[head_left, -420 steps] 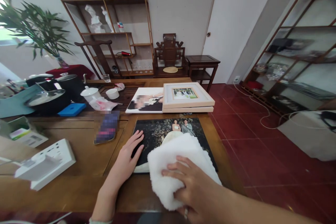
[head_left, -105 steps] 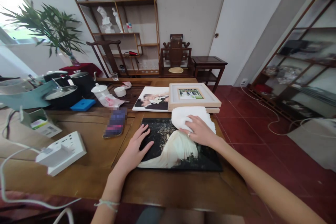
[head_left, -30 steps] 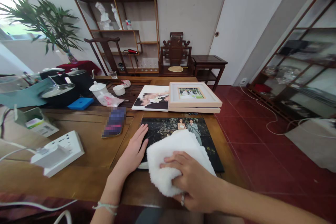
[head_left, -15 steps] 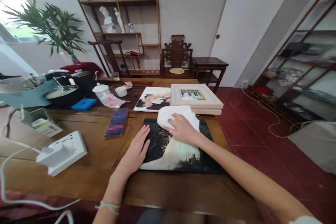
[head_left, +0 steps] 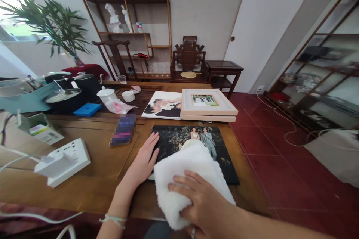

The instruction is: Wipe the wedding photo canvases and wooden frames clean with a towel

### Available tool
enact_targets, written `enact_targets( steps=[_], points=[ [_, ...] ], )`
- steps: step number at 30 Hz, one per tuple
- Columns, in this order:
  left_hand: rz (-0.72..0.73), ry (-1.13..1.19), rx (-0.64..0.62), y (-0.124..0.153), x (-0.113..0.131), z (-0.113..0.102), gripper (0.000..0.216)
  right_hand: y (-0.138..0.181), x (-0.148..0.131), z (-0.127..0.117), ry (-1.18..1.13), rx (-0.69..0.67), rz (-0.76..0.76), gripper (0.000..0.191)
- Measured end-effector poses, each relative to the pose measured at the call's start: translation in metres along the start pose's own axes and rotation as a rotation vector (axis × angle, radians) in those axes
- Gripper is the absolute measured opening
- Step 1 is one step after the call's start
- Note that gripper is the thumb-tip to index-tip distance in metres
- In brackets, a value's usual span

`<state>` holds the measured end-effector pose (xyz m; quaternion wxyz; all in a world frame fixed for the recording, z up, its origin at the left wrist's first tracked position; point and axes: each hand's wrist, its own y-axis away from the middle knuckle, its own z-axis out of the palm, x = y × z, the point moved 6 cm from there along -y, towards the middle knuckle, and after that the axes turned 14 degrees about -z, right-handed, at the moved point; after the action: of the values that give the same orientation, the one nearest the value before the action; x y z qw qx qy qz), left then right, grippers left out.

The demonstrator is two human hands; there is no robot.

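Note:
A dark photo panel (head_left: 230, 160) showing a couple lies flat on the wooden table. My left hand (head_left: 146, 157) rests on its left edge, fingers stretched out and holding nothing. Bunched in my right hand (head_left: 196, 198) is a white cloth (head_left: 179, 164), which covers the panel's lower middle and hangs over its near edge. The fingers press into the cloth, and a ring shows on one of them.
Behind the panel lie a light wooden picture frame (head_left: 226, 104), stacked on another, and a white-edged photo print (head_left: 157, 110). To the left are a phone (head_left: 122, 130), a power strip (head_left: 70, 160), a small box (head_left: 42, 130), a blue case (head_left: 87, 109) and a lidded pot (head_left: 66, 99).
My right hand has drawn the cloth from the panel's far part toward me, uncovering the couple in the picture. My left hand has stayed at the left edge.

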<state>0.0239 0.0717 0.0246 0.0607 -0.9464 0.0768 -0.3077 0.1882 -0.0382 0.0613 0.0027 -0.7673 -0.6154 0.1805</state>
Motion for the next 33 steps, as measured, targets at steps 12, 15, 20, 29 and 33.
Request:
enact_targets(
  steps=[12,15,20,29,33],
  points=[
    [-0.044,0.016,-0.003,0.003,0.004,-0.003,0.046,-0.012,0.114,-0.036,0.172,0.231,0.391,0.027],
    [-0.042,0.072,0.055,0.004,0.008,-0.01,0.048,-0.028,0.117,-0.032,0.188,0.225,0.398,0.024],
    [-0.019,0.138,0.113,0.008,0.013,-0.018,0.05,-0.043,0.059,-0.006,0.118,0.104,0.13,0.018],
    [-0.053,0.091,0.044,0.005,0.009,-0.012,0.053,-0.001,0.027,-0.015,-0.063,0.035,-0.007,0.02],
    [-0.036,0.022,0.023,0.003,0.012,-0.009,0.049,0.011,0.073,-0.028,0.053,0.146,0.21,0.011]
  ],
)
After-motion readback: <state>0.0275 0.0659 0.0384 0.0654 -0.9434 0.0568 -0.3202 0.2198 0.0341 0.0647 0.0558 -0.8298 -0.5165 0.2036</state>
